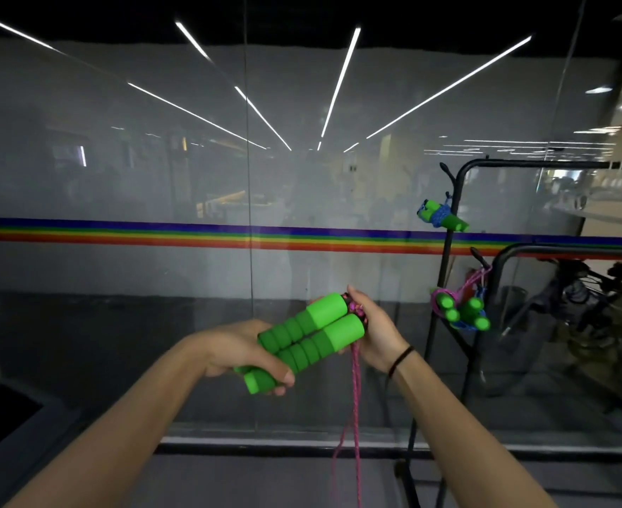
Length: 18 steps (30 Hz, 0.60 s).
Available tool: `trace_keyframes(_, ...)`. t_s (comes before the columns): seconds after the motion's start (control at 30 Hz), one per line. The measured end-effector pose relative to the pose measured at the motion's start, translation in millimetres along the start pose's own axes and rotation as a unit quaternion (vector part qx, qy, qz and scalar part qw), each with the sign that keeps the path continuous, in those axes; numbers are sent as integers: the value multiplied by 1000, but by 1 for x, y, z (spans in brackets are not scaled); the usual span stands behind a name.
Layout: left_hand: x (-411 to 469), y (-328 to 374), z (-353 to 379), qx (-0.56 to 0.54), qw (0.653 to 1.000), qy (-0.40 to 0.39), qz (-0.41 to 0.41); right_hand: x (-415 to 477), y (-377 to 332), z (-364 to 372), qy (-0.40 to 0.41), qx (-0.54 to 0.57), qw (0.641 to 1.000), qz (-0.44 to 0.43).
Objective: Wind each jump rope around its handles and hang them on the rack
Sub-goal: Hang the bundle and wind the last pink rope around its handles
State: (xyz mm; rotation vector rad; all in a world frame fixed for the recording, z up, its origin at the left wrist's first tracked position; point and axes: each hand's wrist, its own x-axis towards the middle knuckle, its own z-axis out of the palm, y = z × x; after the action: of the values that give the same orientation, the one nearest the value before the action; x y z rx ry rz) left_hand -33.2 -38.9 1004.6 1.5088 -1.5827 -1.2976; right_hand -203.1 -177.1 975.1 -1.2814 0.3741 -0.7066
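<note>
My left hand [245, 352] grips the lower ends of two green foam handles [309, 339] held side by side. My right hand [373, 333] pinches the pink rope [355, 394] at the handles' upper ends; the rope hangs down in a loop past the bottom edge. The black rack [452, 229] stands to the right. A wound green-handled rope with blue cord [443, 216] hangs on an upper hook. Lower down hang two more bundles [461, 311], one with pink cord, one with blue.
A glass wall [192, 177] with a rainbow stripe stands straight ahead, close behind the hands. A second black rail [558, 247] and dark gear lie behind the rack at right. The rack's base rests on the floor at lower right.
</note>
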Motion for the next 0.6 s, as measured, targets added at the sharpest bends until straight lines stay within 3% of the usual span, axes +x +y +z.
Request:
trace_keyframes(0.33,-19,-5,-11,-12,999,14,29,-13,-6,14,32,-203,979,-4)
trace_keyframes(0.5,-29,-13,-16,-70,994,75,47,-5,21,10,47,-137,989,-29)
trace_keyframes(0.6,-32,-17,-29,-169,974,134,67,-8,53,16,131,-312,940,-50)
